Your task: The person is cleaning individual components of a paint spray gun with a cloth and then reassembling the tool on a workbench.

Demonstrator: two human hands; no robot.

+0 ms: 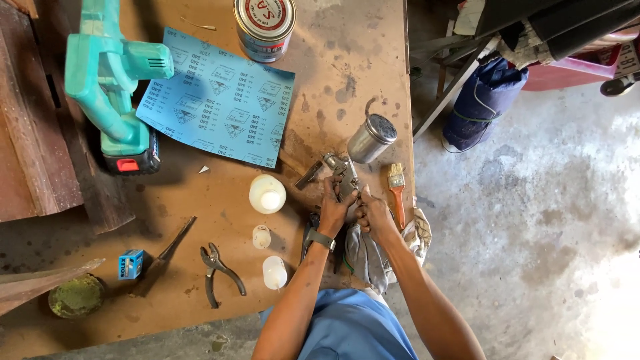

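Spray gun point(343, 175) is gripped by both hands, left hand point(333, 208) and right hand point(372, 213) closed on its body. Likely rigid metal, top-heavy with cup point(372, 139) at 1 o'clock; best held by the handle, not the cup.

I look down on a worn brown workbench point(220, 220), its top stained and scuffed. Right of the workbench lies a grey concrete floor point(533, 220), blotched and dusty, with bright light washing over its lower right corner. Beyond the workbench's far right corner a dark blue bag point(483, 100) leans by slanting metal bars point(460, 83). Rusty boards point(30, 133) lie along the workbench's left edge.
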